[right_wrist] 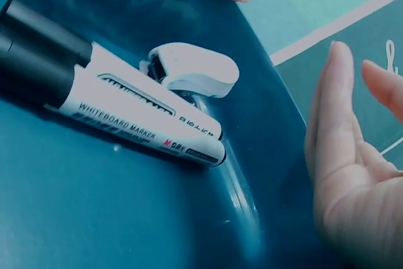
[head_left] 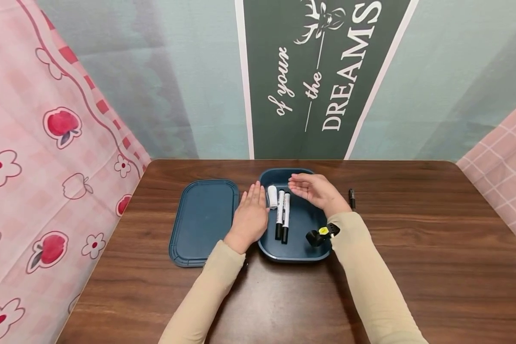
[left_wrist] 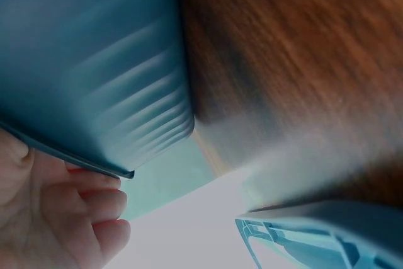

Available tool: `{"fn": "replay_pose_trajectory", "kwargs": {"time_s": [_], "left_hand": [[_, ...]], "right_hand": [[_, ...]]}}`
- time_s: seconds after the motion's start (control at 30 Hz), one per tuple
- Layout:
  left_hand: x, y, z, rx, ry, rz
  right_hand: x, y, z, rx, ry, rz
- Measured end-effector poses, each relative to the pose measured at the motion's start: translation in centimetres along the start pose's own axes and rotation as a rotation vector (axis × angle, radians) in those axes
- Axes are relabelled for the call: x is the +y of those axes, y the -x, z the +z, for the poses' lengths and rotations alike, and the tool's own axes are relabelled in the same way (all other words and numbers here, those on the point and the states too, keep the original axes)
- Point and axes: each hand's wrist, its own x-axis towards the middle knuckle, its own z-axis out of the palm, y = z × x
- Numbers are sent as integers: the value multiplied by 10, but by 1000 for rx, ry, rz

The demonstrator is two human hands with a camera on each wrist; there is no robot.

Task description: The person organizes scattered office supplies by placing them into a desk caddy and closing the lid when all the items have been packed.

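Observation:
A dark blue open box (head_left: pixel 301 253) stands on the table. Inside it, two whiteboard markers (right_wrist: pixel 145 118) with white barrels and black caps lie side by side. Next to them is a small white rounded item (right_wrist: pixel 201 70) with a dark part; its kind is unclear. My left hand (head_left: pixel 250 220) rests at the box's left rim with straight fingers, and in the left wrist view its palm lies against that rim (left_wrist: pixel 69 155). Over the far right part of the box, my right hand (head_left: pixel 314 188) is held with relaxed fingers and nothing in it.
A blue lid (head_left: pixel 206 220) lies on the wooden table (head_left: pixel 434 248), left of the box. Beyond my right wrist a black pen (head_left: pixel 351 198) is partly hidden by the arm. A hanging cloth (head_left: pixel 189 95) backs the table's far edge, and a pink cloth (head_left: pixel 34 191) hangs at the left.

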Motion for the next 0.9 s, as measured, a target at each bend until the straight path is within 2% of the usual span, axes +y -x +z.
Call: {"fn": "replay_pose_trajectory", "kwargs": {"time_s": [0.47,0.67,0.9], "left_hand": [[0,0,1,20,-18,16],[0,1,-1,28,-21,23],[1,1,-3,40,-27,30]], "right_hand": [[-9,4,-7,-54,-247,72],[-14,6,-9,-27,-351,122],[-19,9,-11,-19,-407,138]]}}
